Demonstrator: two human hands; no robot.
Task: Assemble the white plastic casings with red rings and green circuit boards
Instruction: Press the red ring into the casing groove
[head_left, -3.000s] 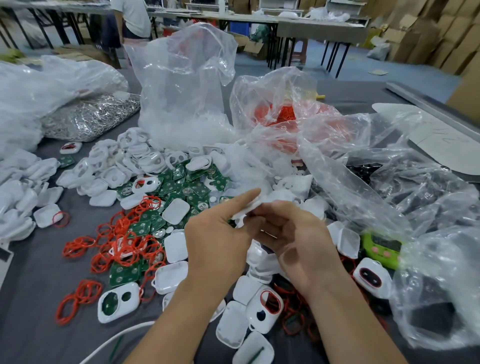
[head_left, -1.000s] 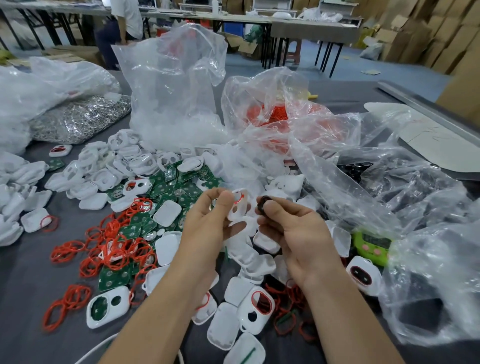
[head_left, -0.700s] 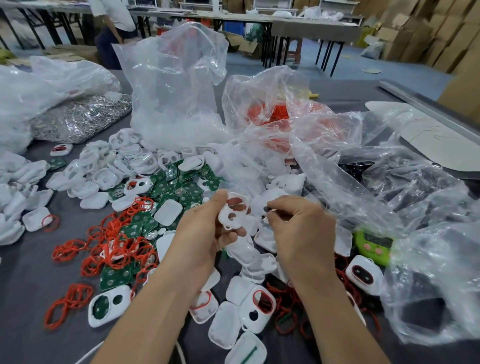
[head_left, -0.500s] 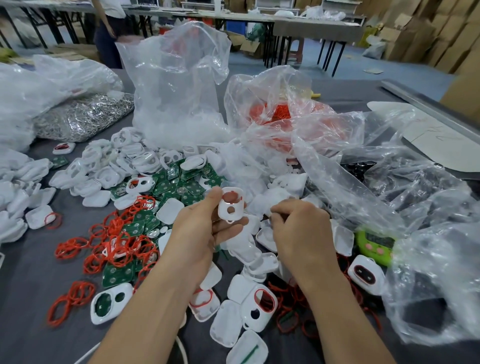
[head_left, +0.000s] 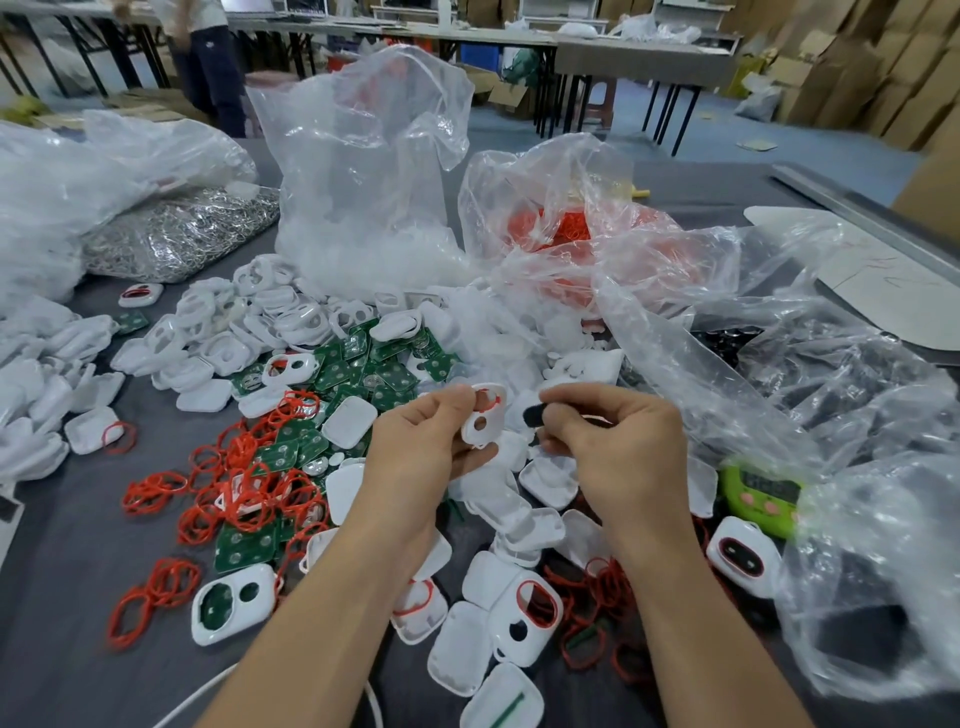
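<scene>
My left hand (head_left: 421, 452) grips a white plastic casing (head_left: 483, 423) with two openings and a red ring at its upper opening. Just to its right, my right hand (head_left: 618, 447) pinches a small black part (head_left: 532, 414) between thumb and fingers. Loose red rings (head_left: 244, 488) and green circuit boards (head_left: 363, 371) lie spread on the grey table to the left. White casing halves (head_left: 540, 475) are piled under and around both hands. A casing with a red ring fitted (head_left: 530, 616) lies in front near my forearms.
Clear plastic bags stand behind: one with white parts (head_left: 363, 208), one with red rings (head_left: 571, 228), one with black parts (head_left: 779, 353). A green timer (head_left: 763, 499) sits at the right. A bag of metal pieces (head_left: 176, 234) lies at the left. A person (head_left: 208, 67) stands far back.
My right hand dipped to the pile and came back up with the small black part beside the casing. My left hand kept the casing and turned it slightly.
</scene>
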